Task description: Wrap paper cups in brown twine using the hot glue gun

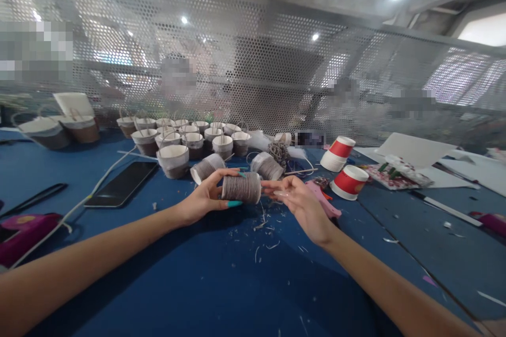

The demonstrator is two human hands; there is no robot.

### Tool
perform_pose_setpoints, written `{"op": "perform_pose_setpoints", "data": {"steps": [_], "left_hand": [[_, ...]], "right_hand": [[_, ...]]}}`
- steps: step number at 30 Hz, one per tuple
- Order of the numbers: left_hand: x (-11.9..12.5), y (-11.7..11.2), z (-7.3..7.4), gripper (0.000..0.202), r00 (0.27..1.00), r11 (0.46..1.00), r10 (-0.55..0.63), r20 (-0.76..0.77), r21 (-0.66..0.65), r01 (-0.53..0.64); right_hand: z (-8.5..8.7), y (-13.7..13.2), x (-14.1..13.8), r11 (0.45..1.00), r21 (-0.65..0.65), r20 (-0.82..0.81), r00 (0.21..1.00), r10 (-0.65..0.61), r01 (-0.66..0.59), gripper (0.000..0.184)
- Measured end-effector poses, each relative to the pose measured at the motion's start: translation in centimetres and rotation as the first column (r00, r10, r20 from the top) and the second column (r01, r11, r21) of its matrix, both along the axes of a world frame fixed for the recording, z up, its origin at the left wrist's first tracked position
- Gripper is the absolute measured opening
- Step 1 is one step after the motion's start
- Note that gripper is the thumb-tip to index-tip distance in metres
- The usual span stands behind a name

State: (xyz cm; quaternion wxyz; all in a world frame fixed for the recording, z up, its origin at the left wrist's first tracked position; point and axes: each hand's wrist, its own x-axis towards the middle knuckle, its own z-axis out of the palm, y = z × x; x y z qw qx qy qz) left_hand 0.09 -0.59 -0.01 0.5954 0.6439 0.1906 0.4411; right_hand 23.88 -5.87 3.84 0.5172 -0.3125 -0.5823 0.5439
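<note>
My left hand (201,200) is wrapped round a paper cup (244,188) covered in grey-brown twine, thumb below and fingers above. The cup lies sideways just over the blue table. At its right end is my right hand (308,208), its fingers stretched toward the cup and the fingertips at its end; whether they press on it is hard to tell. Right behind lie two more twine-wrapped cups, one on the left (206,168) and one on the right (268,166). Bits of loose thread (263,224) are scattered on the table below.
Several small handled baskets (193,145) stand at the back left. A phone (122,184) and a purple glue gun (29,234) with a pale cord lie at left. To the right are red-and-white paper cups (350,183), pink-handled scissors (324,201) and white paper sheets (415,150).
</note>
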Motion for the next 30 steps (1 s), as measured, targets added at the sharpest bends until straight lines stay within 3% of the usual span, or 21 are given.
{"op": "perform_pose_setpoints", "data": {"steps": [7,9,11,13,15,16,18,20,22,27,30], "left_hand": [[0.0,-0.1,0.0,0.048,0.999,0.999,0.039,-0.019,-0.006,-0.039],[0.1,-0.1,0.0,0.039,0.996,0.996,0.085,-0.025,0.004,-0.085],[0.1,0.0,0.0,0.042,0.990,0.991,0.133,-0.034,0.001,-0.133],[0.1,0.0,0.1,0.056,0.986,0.986,0.164,-0.038,-0.010,-0.165],[0.2,0.0,0.2,0.063,0.982,0.983,0.182,-0.039,-0.024,-0.183],[0.3,0.0,0.3,0.063,0.981,0.981,0.189,-0.037,-0.029,-0.190],[0.4,0.0,0.3,0.060,0.978,0.978,0.205,-0.027,-0.032,-0.206],[0.4,0.1,0.3,0.060,0.971,0.971,0.238,0.003,-0.020,-0.238],[0.4,0.3,0.2,0.060,0.962,0.963,0.271,0.027,-0.007,-0.271],[0.1,0.5,0.0,0.061,0.951,0.950,0.309,0.032,0.042,-0.310],[0.1,0.4,0.1,0.061,0.932,0.931,0.359,0.057,0.052,-0.362]], "right_hand": [[0.0,0.0,0.2,0.999,0.009,0.042,0.998,0.042,-0.042,0.020],[0.0,-0.1,0.3,0.998,0.060,0.145,0.989,-0.031,0.022,0.019],[0.2,-0.1,0.7,0.964,0.214,0.326,0.920,-0.219,0.154,0.018],[0.5,0.2,1.3,0.859,0.435,0.503,0.718,-0.482,0.272,0.019],[0.8,0.5,2.2,0.723,0.607,0.617,0.378,-0.690,0.329,0.020],[0.9,0.6,2.7,0.670,0.655,0.651,0.190,-0.735,0.349,0.023],[1.1,0.9,3.8,0.618,0.688,0.700,-0.123,-0.703,0.380,0.033],[1.1,1.1,5.0,0.623,0.670,0.740,-0.292,-0.606,0.404,0.043],[0.9,1.4,6.0,0.649,0.627,0.779,-0.344,-0.525,0.431,0.047],[-0.5,2.9,7.4,0.749,0.474,0.879,-0.302,-0.369,0.463,0.034],[-1.3,3.8,7.9,0.749,0.490,0.870,-0.299,-0.392,0.445,0.024]]}}
